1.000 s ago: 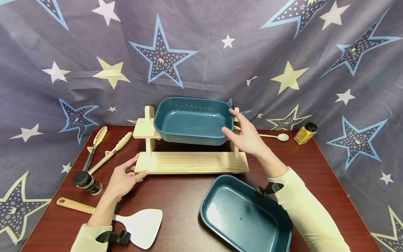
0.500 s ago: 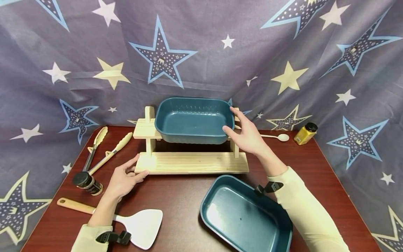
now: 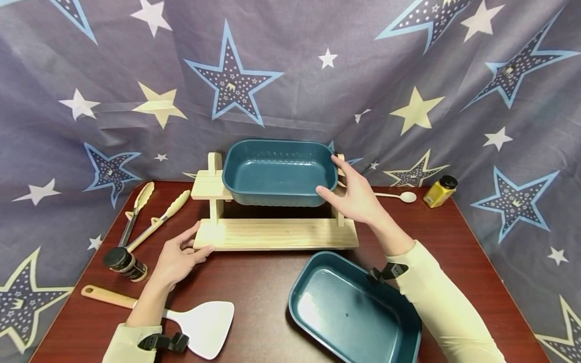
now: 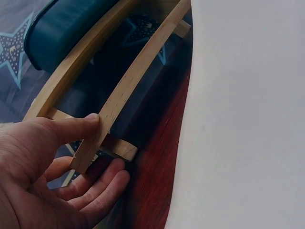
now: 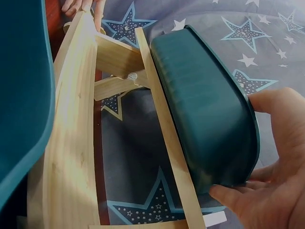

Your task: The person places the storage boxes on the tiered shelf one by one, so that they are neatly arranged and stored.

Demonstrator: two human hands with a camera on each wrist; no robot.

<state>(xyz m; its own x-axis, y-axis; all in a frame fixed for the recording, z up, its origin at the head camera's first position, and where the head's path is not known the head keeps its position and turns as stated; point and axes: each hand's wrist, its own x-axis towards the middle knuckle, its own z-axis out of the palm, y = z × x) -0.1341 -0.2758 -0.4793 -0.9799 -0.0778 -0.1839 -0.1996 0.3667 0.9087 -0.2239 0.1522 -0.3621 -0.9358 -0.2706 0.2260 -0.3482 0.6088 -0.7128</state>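
Starry backdrop (image 3: 297, 96), reddish table (image 3: 260, 287), wooden rack (image 3: 277, 234)

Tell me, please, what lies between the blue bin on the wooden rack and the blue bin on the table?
The lower wooden board lies between the upper bin and the lower bin; the head view and the right wrist view both show it.
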